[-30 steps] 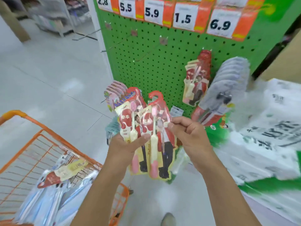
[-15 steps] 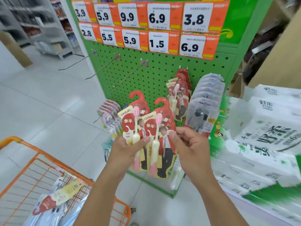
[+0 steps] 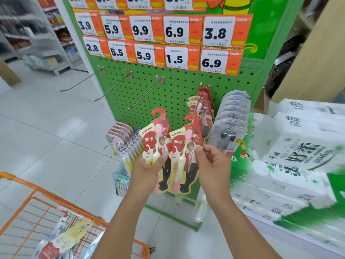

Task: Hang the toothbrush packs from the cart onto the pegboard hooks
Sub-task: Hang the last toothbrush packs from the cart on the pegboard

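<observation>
I hold two bunches of red "canban" toothbrush packs in front of the green pegboard [image 3: 173, 94]. My left hand [image 3: 147, 169] grips the left bunch [image 3: 155, 141] from below, thumb across its front. My right hand [image 3: 212, 165] pinches the right bunch [image 3: 183, 146] at its right edge. The red hook top of the right bunch sits near the tip of a peg that carries the same red packs [image 3: 204, 103]. Three bare metal hooks [image 3: 143, 94] stick out of the board higher up to the left. The orange cart [image 3: 22, 186] at bottom left holds more packs [image 3: 63, 242].
Grey packs [image 3: 231, 116] hang right of the red ones and pink packs [image 3: 119, 135] hang lower left. Orange price tags [image 3: 175, 32] line the board's top. Stacked white tissue bundles [image 3: 298, 156] fill the right side. White tiled floor lies to the left.
Both hands have risen toward the pegboard with the packs, and the view tilted up. The right bunch's hook top has come close to the peg with the red packs.
</observation>
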